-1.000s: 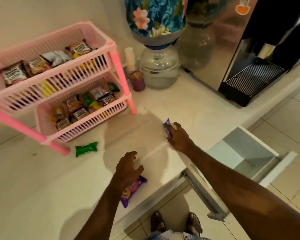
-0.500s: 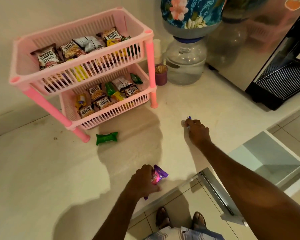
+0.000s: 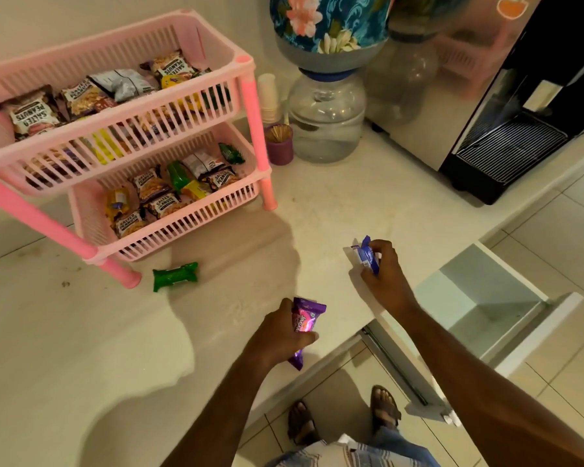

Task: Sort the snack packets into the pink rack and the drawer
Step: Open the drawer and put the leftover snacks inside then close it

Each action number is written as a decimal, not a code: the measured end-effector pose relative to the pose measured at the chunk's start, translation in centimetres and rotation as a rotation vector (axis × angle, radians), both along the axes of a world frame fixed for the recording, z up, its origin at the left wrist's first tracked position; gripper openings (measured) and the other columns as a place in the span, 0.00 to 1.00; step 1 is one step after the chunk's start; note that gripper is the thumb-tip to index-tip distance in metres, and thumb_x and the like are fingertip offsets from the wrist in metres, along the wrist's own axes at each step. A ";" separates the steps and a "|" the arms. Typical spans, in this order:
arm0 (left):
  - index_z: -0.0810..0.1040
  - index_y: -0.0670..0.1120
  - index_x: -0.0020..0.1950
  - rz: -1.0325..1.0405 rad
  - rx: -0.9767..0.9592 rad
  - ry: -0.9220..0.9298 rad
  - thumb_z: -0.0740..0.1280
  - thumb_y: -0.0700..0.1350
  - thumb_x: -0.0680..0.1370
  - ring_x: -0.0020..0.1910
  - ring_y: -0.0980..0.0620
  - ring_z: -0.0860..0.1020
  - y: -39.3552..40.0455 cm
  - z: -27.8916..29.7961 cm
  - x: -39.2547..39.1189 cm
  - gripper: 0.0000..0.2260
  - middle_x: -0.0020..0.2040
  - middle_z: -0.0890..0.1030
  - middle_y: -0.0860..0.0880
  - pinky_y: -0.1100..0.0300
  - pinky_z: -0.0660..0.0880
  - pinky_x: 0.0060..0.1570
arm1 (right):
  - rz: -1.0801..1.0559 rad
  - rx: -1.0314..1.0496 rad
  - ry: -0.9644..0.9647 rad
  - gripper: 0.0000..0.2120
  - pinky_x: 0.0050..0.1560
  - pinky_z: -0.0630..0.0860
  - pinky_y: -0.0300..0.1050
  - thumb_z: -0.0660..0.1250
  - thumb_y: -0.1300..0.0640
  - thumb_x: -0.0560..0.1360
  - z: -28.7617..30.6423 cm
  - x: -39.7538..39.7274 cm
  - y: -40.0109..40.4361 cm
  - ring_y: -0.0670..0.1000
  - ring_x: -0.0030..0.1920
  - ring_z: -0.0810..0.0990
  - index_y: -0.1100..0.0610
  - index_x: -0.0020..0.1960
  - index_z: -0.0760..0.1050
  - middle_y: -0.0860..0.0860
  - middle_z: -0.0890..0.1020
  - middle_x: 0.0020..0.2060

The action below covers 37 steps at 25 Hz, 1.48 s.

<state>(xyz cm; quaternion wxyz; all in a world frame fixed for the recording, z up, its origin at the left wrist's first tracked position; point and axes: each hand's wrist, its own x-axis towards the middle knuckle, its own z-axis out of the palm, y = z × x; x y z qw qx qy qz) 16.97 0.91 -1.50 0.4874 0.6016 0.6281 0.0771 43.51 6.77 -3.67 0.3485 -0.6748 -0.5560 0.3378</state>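
Left hand (image 3: 277,335) gripping purple packet (image 3: 304,318), green packet (image 3: 175,275) nearby

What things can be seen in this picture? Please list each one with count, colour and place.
rack: 1, pink, two tiers, back left of counter
packets in rack: many, mixed colours, both tiers; exact count unclear
green packet: 1, on counter in front of rack
purple packet: 1, purple and pink, in left hand
blue packet: 1, in right hand
drawer: 1, white, open, right of counter; nothing seen inside
water bottle: 1, clear, floral cover, behind right of rack
cup: 1, purple, holds toothpicks, beside bottle
paper cups: 1 stack, white, behind purple cup
machine: 1, steel and black, back right
counter: 1, cream
feet: 2, in sandals, on floor
left hand: fingers grip purple packet
right hand: fingers grip blue packet
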 end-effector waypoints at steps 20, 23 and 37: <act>0.71 0.55 0.65 0.290 -0.290 -0.407 0.71 0.51 0.77 0.50 0.58 0.82 -1.0 -5.3 31.6 0.18 0.57 0.81 0.51 0.72 0.76 0.36 | 0.113 -0.436 -0.208 0.30 0.40 0.81 0.52 0.73 0.56 0.72 -6.5 24.9 -5.6 0.54 0.42 0.83 0.54 0.67 0.59 0.53 0.75 0.54; 0.70 0.55 0.68 0.414 -0.383 -0.412 0.70 0.44 0.78 0.50 0.54 0.82 -0.2 -8.0 34.4 0.20 0.59 0.81 0.49 0.70 0.77 0.31 | 0.140 -0.506 -0.230 0.27 0.45 0.82 0.56 0.72 0.60 0.74 -8.9 26.8 -4.5 0.56 0.47 0.81 0.58 0.67 0.62 0.56 0.73 0.56; 0.70 0.45 0.75 0.668 -0.544 -0.255 0.70 0.37 0.78 0.63 0.43 0.79 4.7 -22.2 40.9 0.25 0.67 0.78 0.41 0.54 0.77 0.61 | 0.216 -0.819 -0.394 0.32 0.51 0.76 0.52 0.71 0.61 0.76 -20.1 27.9 2.5 0.62 0.61 0.75 0.62 0.74 0.58 0.61 0.71 0.64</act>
